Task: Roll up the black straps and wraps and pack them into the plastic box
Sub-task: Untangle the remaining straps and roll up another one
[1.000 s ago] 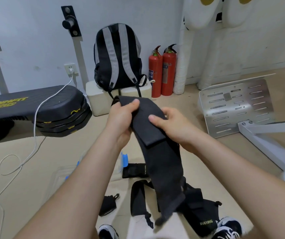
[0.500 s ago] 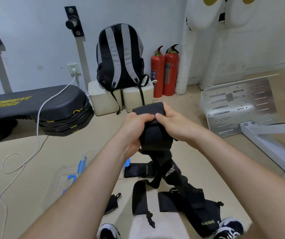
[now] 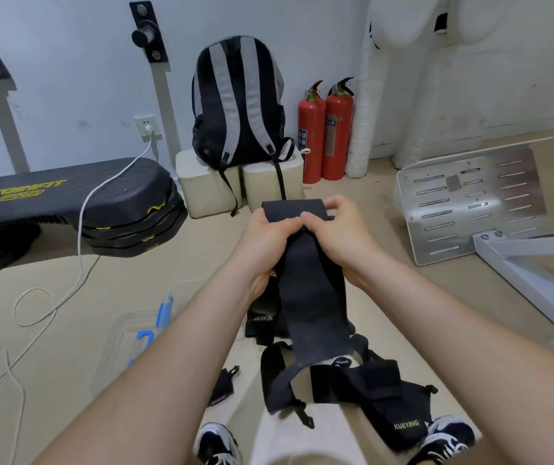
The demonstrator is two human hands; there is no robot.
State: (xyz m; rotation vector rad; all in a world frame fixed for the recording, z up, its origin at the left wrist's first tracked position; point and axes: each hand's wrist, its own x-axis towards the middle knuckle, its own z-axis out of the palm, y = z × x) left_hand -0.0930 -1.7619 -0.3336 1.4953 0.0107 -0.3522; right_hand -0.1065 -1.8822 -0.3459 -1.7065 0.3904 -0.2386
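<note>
Delta vs 1 s ago: left hand (image 3: 265,239) and right hand (image 3: 339,236) have closed up and now meet on the top end of the wrap (image 3: 312,297). The loose folded flap is gone, tucked under the thumbs. The tail, bunched and twisted half a second back, now hangs flat and straight. Reads as the first turn just set, with no real roll built yet.

Left to right:
- box (image 3: 118,350): clear plastic, on the floor (image 3: 175,260) at left, partly behind the left forearm. Nothing black visible in it.
- small strap (image 3: 223,385): on the floor just right of the box, nobody touching it.
- left hand: fingers curled round the wrap's left edge, thumb on top pinching the fold.
- wrap: in the air over the lap (image 3: 305,434), well apart from the box. Top edge sticks up above the knuckles. The rest drops between the forearms.
- right hand: same grip on the right edge, thumb touching the left thumb.
- pile (image 3: 369,384): more black straps tangled on the lap, with the wrap's tail end resting on them.

My read: early in the task. Almost the whole wrap is left to wind, then the pile. Risk: the tail may snag pile items as it comes up. Slack turns would give a fat roll that packs badly.
</note>
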